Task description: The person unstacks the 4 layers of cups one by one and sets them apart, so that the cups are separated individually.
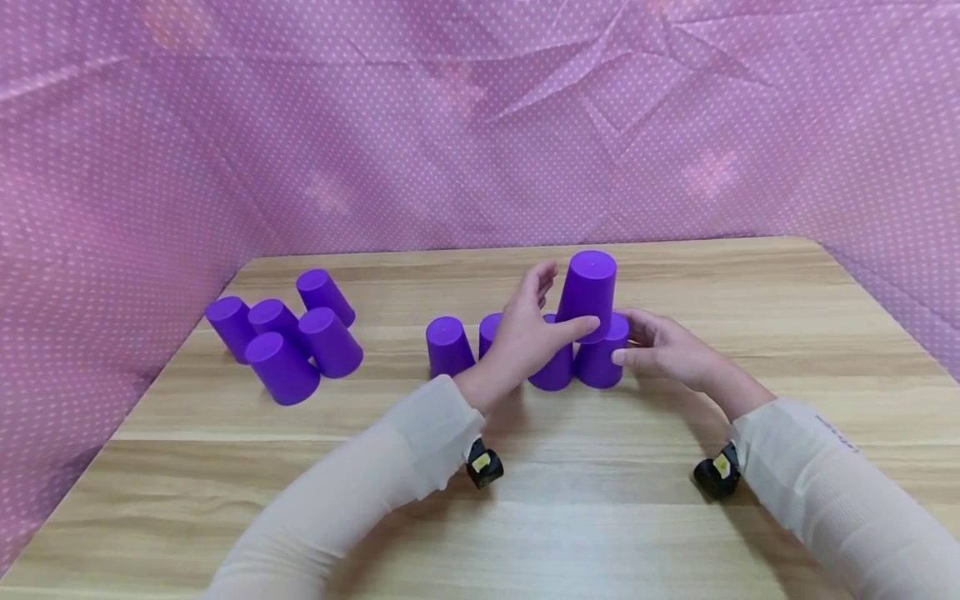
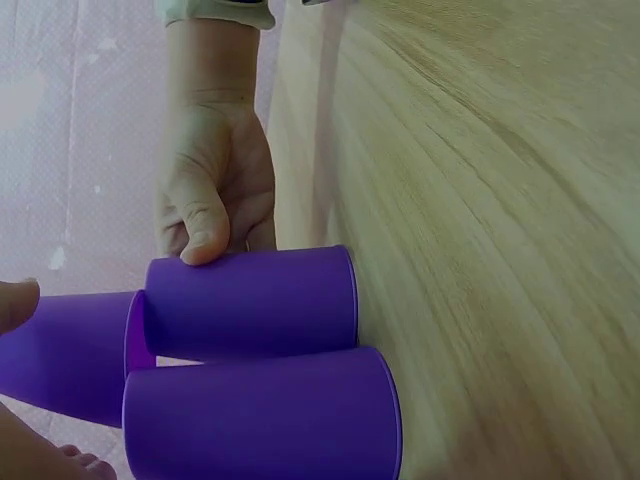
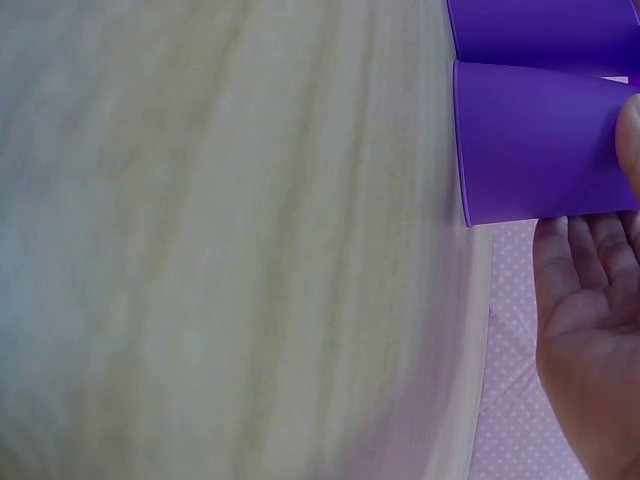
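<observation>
An upside-down purple cup (image 1: 591, 292) sits on top of two others at the right end of a row, its rim bridging them. My left hand (image 1: 525, 333) is around this upper cup, thumb across its lower near side, fingers spread apart from its left side. In the left wrist view, the upper cup (image 2: 70, 350) rests over the ends of the two lower cups. My right hand (image 1: 675, 354) holds the rightmost lower cup (image 1: 600, 367), thumb in front and fingers behind. That cup (image 3: 545, 145) shows between thumb and fingers in the right wrist view.
Left in the row stand a purple cup (image 1: 447, 346) and another cup (image 1: 489, 329) partly hidden by my left hand. Several more upside-down cups (image 1: 281, 371) cluster on the wooden table (image 1: 600, 533) at the left. A pink dotted cloth (image 1: 450, 125) hangs behind.
</observation>
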`<move>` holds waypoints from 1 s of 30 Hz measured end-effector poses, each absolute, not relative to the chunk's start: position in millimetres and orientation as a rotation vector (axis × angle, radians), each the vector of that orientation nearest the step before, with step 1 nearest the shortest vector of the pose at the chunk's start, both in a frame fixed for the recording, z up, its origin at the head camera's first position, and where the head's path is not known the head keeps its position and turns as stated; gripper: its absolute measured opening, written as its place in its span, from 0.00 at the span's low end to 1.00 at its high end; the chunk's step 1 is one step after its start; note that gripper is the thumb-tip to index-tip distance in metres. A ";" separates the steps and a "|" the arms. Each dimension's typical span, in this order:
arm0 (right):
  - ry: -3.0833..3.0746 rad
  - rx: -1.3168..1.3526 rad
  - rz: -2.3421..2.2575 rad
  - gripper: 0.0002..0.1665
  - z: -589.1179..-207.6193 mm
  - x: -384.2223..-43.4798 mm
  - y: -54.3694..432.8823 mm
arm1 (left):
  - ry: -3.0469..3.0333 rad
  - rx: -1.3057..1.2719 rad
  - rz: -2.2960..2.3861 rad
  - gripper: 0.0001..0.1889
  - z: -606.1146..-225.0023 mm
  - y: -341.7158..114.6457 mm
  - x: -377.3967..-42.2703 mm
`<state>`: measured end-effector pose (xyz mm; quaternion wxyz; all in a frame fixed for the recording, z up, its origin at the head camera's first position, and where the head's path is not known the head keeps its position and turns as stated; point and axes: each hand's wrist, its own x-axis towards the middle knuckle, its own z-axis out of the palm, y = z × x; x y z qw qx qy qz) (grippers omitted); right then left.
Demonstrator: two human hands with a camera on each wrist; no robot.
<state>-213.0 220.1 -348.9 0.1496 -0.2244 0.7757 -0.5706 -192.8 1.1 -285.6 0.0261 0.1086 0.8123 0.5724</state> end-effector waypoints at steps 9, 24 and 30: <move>2.235 -0.643 -1.636 0.34 -347.1 -213.7 220.6 | 2.511 0.299 1.768 0.45 -288.9 13.9 -200.2; 2.219 -0.629 -1.637 0.35 -347.3 -213.7 220.9 | 2.439 0.387 1.858 0.35 -292.6 17.6 -203.2; 2.221 -0.622 -1.639 0.35 -347.2 -213.7 221.2 | 2.440 0.386 1.861 0.36 -292.0 16.1 -203.6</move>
